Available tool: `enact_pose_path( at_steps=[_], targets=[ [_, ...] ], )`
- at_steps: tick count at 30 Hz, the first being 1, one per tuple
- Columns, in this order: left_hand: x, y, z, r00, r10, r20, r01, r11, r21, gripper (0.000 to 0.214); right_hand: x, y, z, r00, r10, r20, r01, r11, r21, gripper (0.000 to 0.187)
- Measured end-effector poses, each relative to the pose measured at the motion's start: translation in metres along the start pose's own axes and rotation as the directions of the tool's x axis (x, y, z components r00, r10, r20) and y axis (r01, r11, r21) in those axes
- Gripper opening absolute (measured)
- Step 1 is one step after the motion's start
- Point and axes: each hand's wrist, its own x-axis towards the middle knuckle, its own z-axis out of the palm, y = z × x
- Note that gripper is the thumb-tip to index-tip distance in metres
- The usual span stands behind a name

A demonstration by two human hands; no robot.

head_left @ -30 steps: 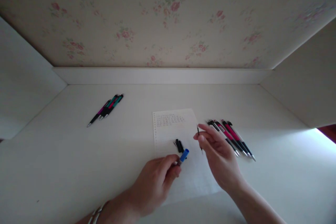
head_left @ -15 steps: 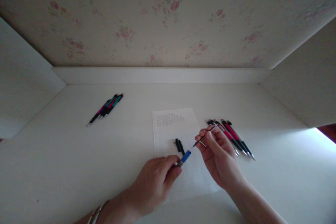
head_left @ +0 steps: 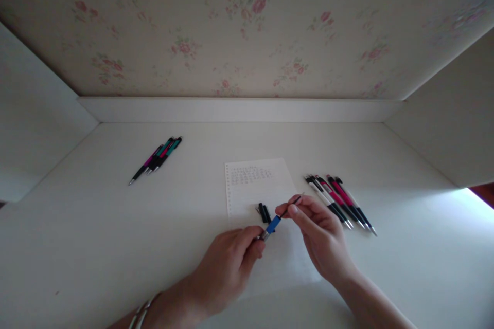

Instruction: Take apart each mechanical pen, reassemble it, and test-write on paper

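A: Where is the blue barrel (head_left: 273,224), and who has it?
B: It is above the sheet of paper (head_left: 247,195) on the desk (head_left: 116,247), pinched between the thumb and fingers of the left hand (head_left: 231,257), blue end angled up toward the other hand. The right hand (head_left: 322,231) grasps the thin dark rod (head_left: 292,205) with its fingertips.
A: How would those two handle?
B: Both look light. The barrel seems stiff, probably smooth plastic and a little slippery, so a grip low on the body, as the left fingers have it, leaves the blue end free. The rod looks slender and likely to bend if pushed sideways; it is best held near the end that meets the barrel, in line with it.
A: What differs from half a second ago?
B: Then a small gap parted rod and barrel. Now the rod's lower end meets the blue mouth; whether it has gone inside is too small to tell. The left hand has barely shifted.
A: And the rest?
B: The black pieces (head_left: 263,213) lie on the paper as before, and the left pens (head_left: 156,159) and right pens (head_left: 339,203) have stayed put.
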Motion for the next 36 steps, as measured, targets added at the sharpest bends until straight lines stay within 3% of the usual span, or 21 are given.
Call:
enact_pose_path(
  at_steps=[5,10,13,19,23,26,28,31,33,36],
  targets=[
    [-0.001,-0.003,0.002,1.0,0.009,0.005,-0.009,1.0,0.023,0.022,0.001,-0.002,-0.001,1.0,0.012,0.005,-0.012,1.0,0.0,0.01],
    [-0.002,-0.004,0.002,1.0,0.029,0.003,-0.029,0.999,0.026,0.023,0.002,0.0,0.0,0.999,-0.032,-0.004,0.031,0.984,-0.174,0.011],
    [-0.002,-0.003,0.002,0.999,0.034,0.0,-0.034,0.999,0.025,0.024,0.002,-0.001,0.002,1.0,-0.007,0.012,0.009,0.986,-0.164,0.014],
    [-0.002,0.002,-0.001,1.0,-0.025,-0.009,0.025,0.999,-0.039,0.024,0.001,-0.002,0.003,0.998,0.01,0.058,-0.002,0.99,-0.14,0.016],
    [-0.002,0.002,-0.004,0.993,-0.115,-0.029,0.109,0.982,-0.155,0.032,0.003,0.002,-0.003,0.995,-0.095,0.017,0.095,0.946,-0.31,0.029],
    [-0.003,0.002,-0.003,0.98,-0.192,-0.046,0.177,0.958,-0.227,0.036,0.006,0.004,-0.007,0.984,-0.179,0.022,0.153,0.761,-0.631,0.027],
    [-0.003,0.001,-0.003,0.972,-0.23,-0.039,0.212,0.939,-0.27,0.038,0.008,0.006,-0.007,0.966,-0.215,0.143,0.242,0.557,-0.794,0.025],
    [-0.003,0.002,-0.004,0.968,-0.249,-0.033,0.226,0.922,-0.313,0.039,0.009,0.007,-0.005,0.93,-0.182,0.319,0.36,0.282,-0.889,0.027],
    [-0.003,0.004,-0.005,0.967,-0.251,-0.04,0.225,0.918,-0.327,0.04,0.008,0.006,-0.003,0.923,-0.132,0.361,0.38,0.176,-0.908,0.027],
    [-0.003,0.006,-0.006,0.968,-0.248,-0.042,0.218,0.912,-0.348,0.04,0.007,0.005,-0.003,0.922,-0.101,0.373,0.384,0.134,-0.914,0.026]
  ],
)
